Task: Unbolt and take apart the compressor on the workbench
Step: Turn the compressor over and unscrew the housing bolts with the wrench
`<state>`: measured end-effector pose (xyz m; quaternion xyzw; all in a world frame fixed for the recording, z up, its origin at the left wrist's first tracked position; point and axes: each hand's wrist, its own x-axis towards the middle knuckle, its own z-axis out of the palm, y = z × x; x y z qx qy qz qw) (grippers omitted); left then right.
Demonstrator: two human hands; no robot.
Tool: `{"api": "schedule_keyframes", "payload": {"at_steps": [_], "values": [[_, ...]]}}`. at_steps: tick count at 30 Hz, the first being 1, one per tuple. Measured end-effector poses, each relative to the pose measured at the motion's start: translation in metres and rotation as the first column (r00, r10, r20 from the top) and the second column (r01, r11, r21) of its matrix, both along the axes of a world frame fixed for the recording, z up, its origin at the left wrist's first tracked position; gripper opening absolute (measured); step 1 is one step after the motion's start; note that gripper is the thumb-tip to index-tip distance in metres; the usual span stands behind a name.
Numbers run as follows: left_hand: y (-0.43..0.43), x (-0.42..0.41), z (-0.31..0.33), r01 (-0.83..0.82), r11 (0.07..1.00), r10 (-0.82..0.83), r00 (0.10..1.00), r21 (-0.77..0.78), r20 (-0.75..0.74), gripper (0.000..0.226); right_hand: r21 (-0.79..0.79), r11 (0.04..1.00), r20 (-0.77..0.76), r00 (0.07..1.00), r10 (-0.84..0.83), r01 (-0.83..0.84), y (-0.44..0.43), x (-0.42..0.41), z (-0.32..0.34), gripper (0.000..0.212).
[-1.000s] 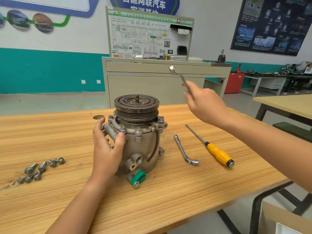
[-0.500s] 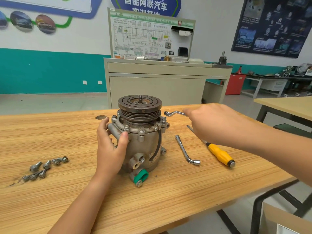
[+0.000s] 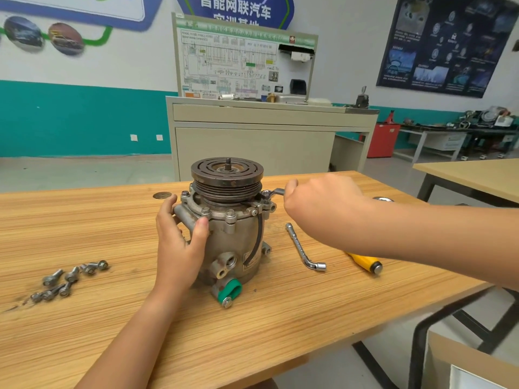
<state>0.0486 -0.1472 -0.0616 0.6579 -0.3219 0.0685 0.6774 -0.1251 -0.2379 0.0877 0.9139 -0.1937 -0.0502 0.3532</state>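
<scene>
A grey metal compressor (image 3: 233, 242) stands upright on the wooden workbench (image 3: 252, 332), its dark grooved pulley on top. My left hand (image 3: 179, 242) grips the compressor's left side, thumb on the flange. My right hand (image 3: 320, 203) holds a small ring wrench (image 3: 271, 193), and the wrench's ring end sits on a bolt at the flange's right rim. Most of the wrench is hidden in my fist.
Several loose bolts (image 3: 67, 279) lie at the left. An L-shaped socket wrench (image 3: 303, 248) and a yellow-handled screwdriver (image 3: 365, 262) lie to the right of the compressor, the screwdriver partly under my forearm. A beige cabinet (image 3: 252, 136) stands behind the bench.
My right hand has come down from the air with the wrench and moved left, so its ring end now sits on the flange bolt. My left hand has kept its hold.
</scene>
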Motion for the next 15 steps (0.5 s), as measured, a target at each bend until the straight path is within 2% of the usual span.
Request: {"api": "schedule_keyframes", "payload": {"at_steps": [5, 9, 12, 15], "values": [[0.000, -0.001, 0.000, 0.001, 1.000, -0.001, 1.000, -0.002, -0.001, 0.080, -0.034, 0.998, 0.012, 0.999, 0.045, -0.045, -0.010, -0.002, -0.004, 0.036], [0.000, -0.001, 0.000, -0.004, 1.000, 0.004, 1.000, -0.003, 0.007, 0.079, -0.111, 0.990, 0.004, 0.996, 0.091, -0.090, -0.026, -0.001, -0.010, 0.041], [0.000, -0.001, 0.000, -0.005, 1.000, 0.005, 1.000, -0.007, 0.004, 0.079, -0.059, 0.990, 0.040, 0.990, 0.132, -0.130, -0.043, -0.001, -0.008, 0.019], [0.000, -0.002, -0.001, -0.006, 1.000, 0.006, 1.000, -0.006, 0.006, 0.076, -0.034, 0.984, 0.041, 0.984, 0.175, -0.174, -0.063, 0.003, -0.004, 0.008]]}}
